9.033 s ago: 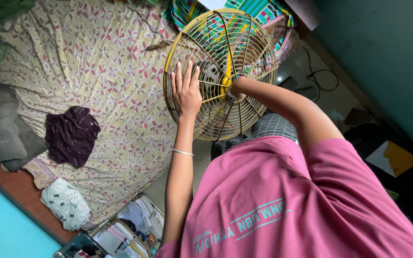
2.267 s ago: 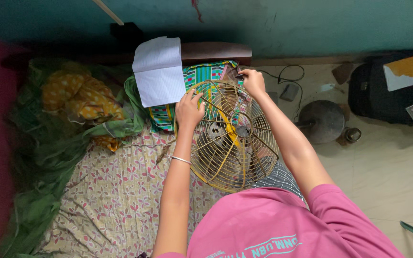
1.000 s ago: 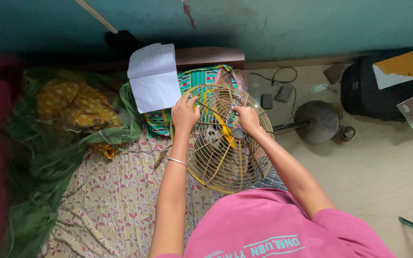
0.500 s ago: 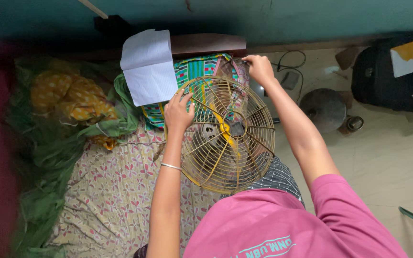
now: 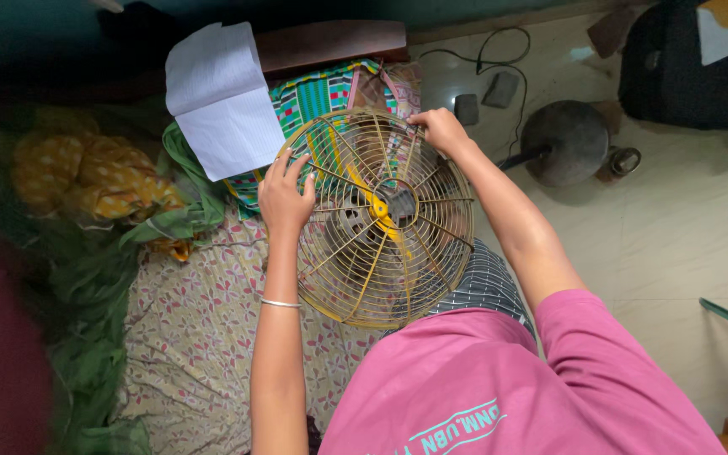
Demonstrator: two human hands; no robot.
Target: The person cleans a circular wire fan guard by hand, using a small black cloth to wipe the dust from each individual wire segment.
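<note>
1. The fan cage [image 5: 377, 217] is a round wire guard, dull yellow-gold, with thin spokes running from a small central ring out to a hoop rim. It has no long axis; its flat face is turned up toward the camera and tilted a little.
2. It sits at the edge of the bed [image 5: 187, 337], partly over the floral sheet and partly over the person's checked lap [image 5: 486, 282].
3. Behind the wires show a grey motor hub and a yellow blade [image 5: 372, 202], which runs roughly from upper left to lower right.
4. The left hand [image 5: 286, 195] lies on the cage's left rim, fingers spread and curled lightly over the wires. A thin silver bangle [image 5: 280, 303] circles that forearm.
5. The right hand [image 5: 438, 131] is at the top right of the rim, fingers bunched together on the wire; whether they pinch a small part, I cannot tell.
6. A creased sheet of lined white paper [image 5: 221, 101] lies just beyond the cage, on a green patterned cloth [image 5: 318, 93].
7. On the pale tiled floor [image 5: 676, 236] stands a round, dark metal fan base [image 5: 566, 141], well apart from the cage.
</note>
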